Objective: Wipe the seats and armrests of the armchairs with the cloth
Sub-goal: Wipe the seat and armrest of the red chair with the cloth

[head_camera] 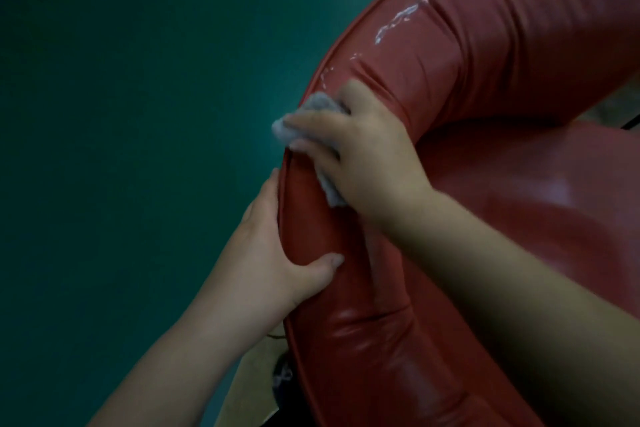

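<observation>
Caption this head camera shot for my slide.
Right hand presses grey cloth on red armchair armrest; left hand grips it.

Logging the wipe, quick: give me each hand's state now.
Left hand: grips the armrest, thumb on top.
Right hand: presses the cloth on the armrest, fingers curled over it.
</observation>
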Available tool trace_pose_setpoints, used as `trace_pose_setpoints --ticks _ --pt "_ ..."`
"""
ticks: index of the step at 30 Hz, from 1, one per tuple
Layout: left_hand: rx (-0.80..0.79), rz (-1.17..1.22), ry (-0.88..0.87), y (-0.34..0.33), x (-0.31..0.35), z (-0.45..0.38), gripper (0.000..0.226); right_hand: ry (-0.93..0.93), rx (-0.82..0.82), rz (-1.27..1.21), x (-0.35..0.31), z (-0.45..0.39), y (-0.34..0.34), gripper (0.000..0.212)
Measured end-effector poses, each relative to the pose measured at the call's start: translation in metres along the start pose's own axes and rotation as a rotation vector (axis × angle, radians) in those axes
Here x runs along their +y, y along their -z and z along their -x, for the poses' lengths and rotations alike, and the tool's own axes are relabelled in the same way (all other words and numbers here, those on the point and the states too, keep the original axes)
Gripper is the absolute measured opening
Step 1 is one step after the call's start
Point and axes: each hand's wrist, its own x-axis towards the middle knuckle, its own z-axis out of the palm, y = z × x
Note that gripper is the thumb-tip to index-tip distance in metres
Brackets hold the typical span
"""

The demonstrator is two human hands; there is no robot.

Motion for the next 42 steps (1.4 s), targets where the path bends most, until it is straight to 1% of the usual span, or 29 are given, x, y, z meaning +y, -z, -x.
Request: trace_pose_setpoints --ticks 2,4,6,7,10,12,14,15,16,19,22,24,27,30,33,38,42 --pt "-0.019 0.011 0.006 0.002 -0.001 -0.004 0.111 -0.063 0.016 0.090 0.007 -0.026 0.003 0.031" --pt "-0.025 -0.001 0.005 0.003 -0.002 -0.007 0.116 -0.086 -0.032 0.152 0.009 -0.040 0.003 0.029" --pt "-0.027 -0.005 -0.001 0.004 -0.003 -0.010 0.116 -0.018 -0.128 0.171 0.006 -0.032 0.005 0.022" --pt "-0.030 -0.005 -0.006 0.005 -0.003 -0.010 0.115 0.031 -0.168 0.161 0.005 -0.021 0.007 0.023" --pt "-0.062 -0.001 -0.027 0.007 -0.003 -0.012 0.112 0.075 -0.230 0.033 0.001 0.007 0.015 0.020" --pt "-0.077 0.009 -0.028 0.009 -0.005 -0.014 0.114 0.041 -0.182 0.023 0.004 0.002 0.015 0.023" --pt "-0.090 0.011 -0.034 0.010 -0.004 -0.016 0.115 -0.054 -0.120 0.082 0.009 -0.013 0.013 0.036" --pt "-0.095 0.006 -0.042 0.011 -0.004 -0.016 0.116 -0.107 -0.115 0.104 0.010 -0.019 0.013 0.041" --pt "-0.094 -0.002 -0.051 0.011 -0.004 -0.017 0.115 -0.134 -0.123 0.112 0.009 -0.021 0.012 0.042" --pt "-0.089 -0.014 -0.065 0.012 -0.004 -0.016 0.112 -0.087 -0.169 0.099 -0.002 -0.006 0.010 0.029" --pt "-0.078 -0.029 -0.070 0.011 -0.004 -0.015 0.111 -0.048 -0.215 0.032 -0.009 0.010 0.014 0.025" --pt "-0.086 -0.022 -0.067 0.012 -0.005 -0.016 0.113 -0.060 -0.191 0.010 -0.007 0.005 0.017 0.026" --pt "-0.104 -0.002 -0.074 0.012 -0.006 -0.017 0.115 -0.083 -0.112 0.046 -0.004 -0.005 0.014 0.029" --pt "-0.082 0.001 -0.066 0.010 -0.008 -0.016 0.115 -0.130 -0.034 0.067 -0.006 0.000 0.005 0.034" --pt "-0.071 0.003 -0.069 0.008 -0.010 -0.017 0.117 -0.132 0.030 0.009 -0.007 0.006 0.001 0.026" --pt "-0.068 -0.008 -0.074 0.008 -0.012 -0.018 0.119 -0.059 0.001 0.021 -0.001 -0.002 0.009 0.013" --pt "-0.068 0.007 -0.060 0.008 -0.013 -0.017 0.121 -0.029 -0.033 0.048 0.004 -0.019 0.011 0.016"
